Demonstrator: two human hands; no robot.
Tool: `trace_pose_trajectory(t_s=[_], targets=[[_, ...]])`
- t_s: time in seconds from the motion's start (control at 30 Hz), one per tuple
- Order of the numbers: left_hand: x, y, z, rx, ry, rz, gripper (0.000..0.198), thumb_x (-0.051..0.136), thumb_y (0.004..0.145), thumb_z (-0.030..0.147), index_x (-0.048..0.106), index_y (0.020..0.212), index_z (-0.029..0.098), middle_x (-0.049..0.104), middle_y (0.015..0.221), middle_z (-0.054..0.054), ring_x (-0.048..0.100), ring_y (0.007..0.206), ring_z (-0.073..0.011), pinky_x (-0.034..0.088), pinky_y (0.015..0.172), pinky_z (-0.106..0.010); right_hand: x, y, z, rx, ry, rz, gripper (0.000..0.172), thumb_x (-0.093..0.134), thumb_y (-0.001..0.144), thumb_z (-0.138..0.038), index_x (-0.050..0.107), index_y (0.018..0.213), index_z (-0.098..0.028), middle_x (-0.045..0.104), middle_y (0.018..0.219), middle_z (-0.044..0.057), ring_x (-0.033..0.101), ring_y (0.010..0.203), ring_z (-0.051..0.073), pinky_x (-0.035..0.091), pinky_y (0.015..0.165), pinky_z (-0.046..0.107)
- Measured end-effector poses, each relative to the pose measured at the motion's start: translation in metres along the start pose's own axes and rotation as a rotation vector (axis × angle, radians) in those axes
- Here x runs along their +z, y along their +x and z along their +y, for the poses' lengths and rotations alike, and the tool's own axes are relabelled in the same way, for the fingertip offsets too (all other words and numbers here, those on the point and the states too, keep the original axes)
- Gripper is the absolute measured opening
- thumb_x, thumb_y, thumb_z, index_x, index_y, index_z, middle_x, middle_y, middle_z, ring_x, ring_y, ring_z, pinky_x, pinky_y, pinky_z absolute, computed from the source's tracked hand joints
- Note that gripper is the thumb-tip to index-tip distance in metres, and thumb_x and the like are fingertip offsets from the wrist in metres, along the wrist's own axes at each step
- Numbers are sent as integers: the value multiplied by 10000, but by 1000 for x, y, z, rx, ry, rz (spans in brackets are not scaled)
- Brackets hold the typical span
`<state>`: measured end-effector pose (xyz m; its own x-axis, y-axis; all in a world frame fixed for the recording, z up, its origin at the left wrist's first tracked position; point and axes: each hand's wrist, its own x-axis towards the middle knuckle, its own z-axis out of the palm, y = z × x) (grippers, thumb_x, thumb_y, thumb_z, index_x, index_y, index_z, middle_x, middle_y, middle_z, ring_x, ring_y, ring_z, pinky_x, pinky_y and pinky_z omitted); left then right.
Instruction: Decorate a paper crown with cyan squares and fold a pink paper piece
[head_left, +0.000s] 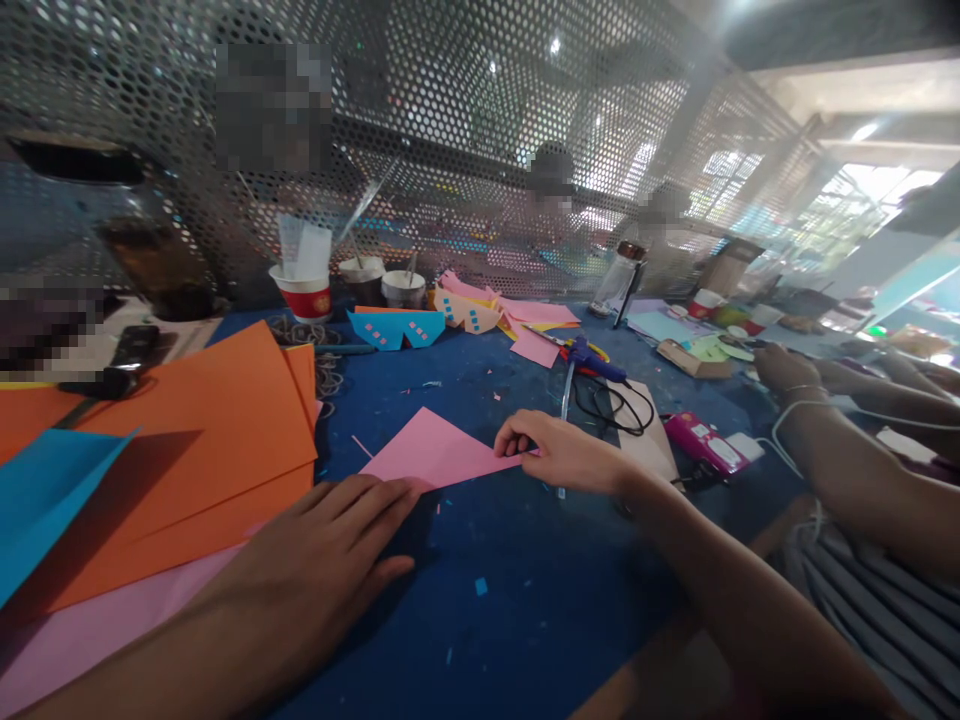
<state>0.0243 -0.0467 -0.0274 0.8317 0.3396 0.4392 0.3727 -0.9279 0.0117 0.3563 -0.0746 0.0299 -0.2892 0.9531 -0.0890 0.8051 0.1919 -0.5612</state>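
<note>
A pink paper (435, 450), folded to a triangle, lies on the blue table (465, 640). My left hand (330, 540) rests flat with fingers stretched over its lower left edge. At its right corner my right hand (551, 450) is closed, fingers curled, pinching the paper's tip. A thin pink strip (361, 446) lies beside the paper's left side. Small blue and pink scraps are scattered around.
Orange sheets (217, 440) and a blue sheet (52, 490) lie at left. Behind stand a red-and-white cup (304, 290) and blue paper shape (397, 327). A glue gun (589, 360) and pink device (705, 443) are right, near another person's arm (855, 470).
</note>
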Motion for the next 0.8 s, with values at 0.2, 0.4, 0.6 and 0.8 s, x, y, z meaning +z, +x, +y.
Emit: trace_pose_trajectory(t_s=[0.2, 0.4, 0.6, 0.8], targets=[[-7, 0, -3, 24, 8, -31, 498, 455, 1173, 493, 678, 1472, 162, 806, 1321, -89, 720, 1109, -245, 512, 918, -372, -1, 0, 0, 1, 6, -5, 417, 547, 787, 49, 747, 1053, -202, 754, 1085, 39, 684, 954, 175, 540, 835, 309], [-3, -1, -4, 7, -3, -54, 531, 436, 1173, 516, 708, 1428, 138, 813, 1304, -112, 731, 1125, -250, 547, 934, -368, 0, 0, 1, 5, 24, -7, 408, 542, 784, 40, 744, 1045, -201, 756, 1072, 39, 688, 957, 179, 535, 842, 311], [-10, 0, 4, -77, -36, -207, 541, 379, 1183, 489, 698, 1432, 131, 779, 1391, -137, 730, 1201, -292, 580, 1005, -424, 5, -2, 8, 20, 42, 7, 433, 515, 775, 49, 732, 1061, -194, 746, 1096, 59, 677, 988, 200, 528, 894, 341], [-47, 7, -21, -187, -155, -139, 341, 473, 1154, 411, 714, 1318, 235, 797, 1307, -76, 724, 1182, -253, 576, 1047, -399, 9, -3, 18, 42, 40, -23, 452, 498, 754, -10, 721, 1090, -216, 733, 1104, 58, 673, 1035, 224, 516, 935, 353]])
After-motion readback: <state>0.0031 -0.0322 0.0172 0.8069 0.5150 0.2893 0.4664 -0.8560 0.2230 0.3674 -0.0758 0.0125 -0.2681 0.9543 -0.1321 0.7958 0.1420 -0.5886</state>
